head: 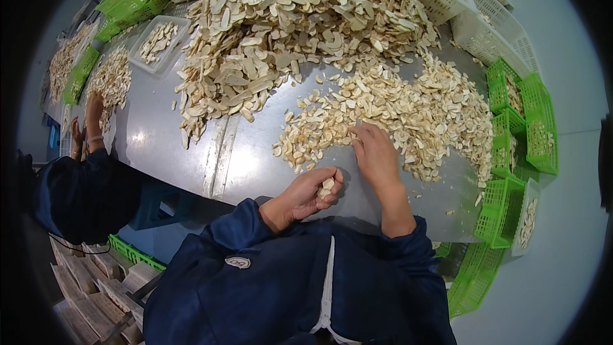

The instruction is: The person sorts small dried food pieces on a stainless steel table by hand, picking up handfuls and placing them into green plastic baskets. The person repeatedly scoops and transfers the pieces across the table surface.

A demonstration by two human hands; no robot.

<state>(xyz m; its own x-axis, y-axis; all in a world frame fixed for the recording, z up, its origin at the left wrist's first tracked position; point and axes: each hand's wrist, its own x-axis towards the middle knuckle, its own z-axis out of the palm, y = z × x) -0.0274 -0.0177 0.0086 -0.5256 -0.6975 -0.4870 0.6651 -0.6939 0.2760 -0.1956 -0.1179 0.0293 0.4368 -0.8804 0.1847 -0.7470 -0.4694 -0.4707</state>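
Observation:
My left hand (311, 191) is curled around several pale dried slices (326, 188), just above the near part of the steel table (268, 187). Reaching forward, my right hand (376, 153) has its fingertips at the near edge of a spread pile of small cream-coloured slices (373, 100). Whether a slice sits between those fingertips I cannot tell. Behind that spread rises a taller heap of larger, long flat slices (306, 9).
White perforated crates (488, 28) line the far side. Green plastic baskets (500, 211) stand along the right edge. A clear plastic tray (179, 40) with slices lies at the left. Further left, a co-worker's hands (93, 117) are at another slice pile (112, 74).

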